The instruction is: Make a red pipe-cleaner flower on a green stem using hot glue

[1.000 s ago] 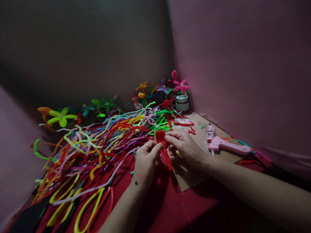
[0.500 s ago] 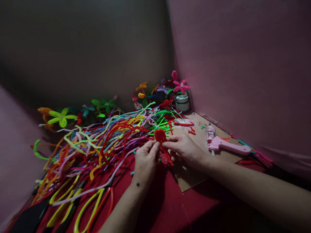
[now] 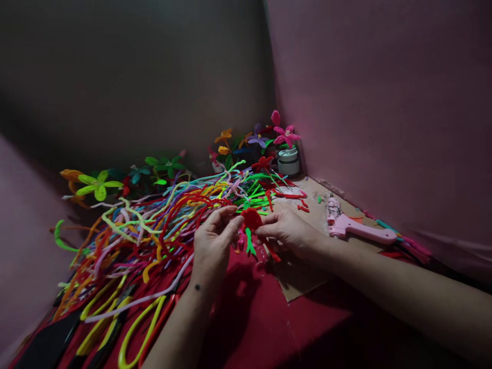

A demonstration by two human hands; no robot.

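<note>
A red fuzzy piece [image 3: 252, 219] with a rounded top and a red strip hanging down is pinched in my right hand [image 3: 290, 233], near the middle of the view. My left hand [image 3: 217, 238] is at its left side, thumb and index finger close together at the red edge; whether they grip it is too small to tell. Just below the red piece shows a green pipe-cleaner piece [image 3: 249, 242]. A large pile of coloured pipe cleaners [image 3: 154, 220] spreads to the left of my hands.
A pink glue gun [image 3: 357, 228] lies on cardboard [image 3: 298, 284] at the right. Yellow-handled scissors [image 3: 128, 335] and other tools are at the lower left. Fuzzy flowers [image 3: 99, 185] and a pale green container [image 3: 288, 162] stand along the back.
My left hand has moved left, its fingers shifting from below the red piece to its side. The green piece below has come into view.
</note>
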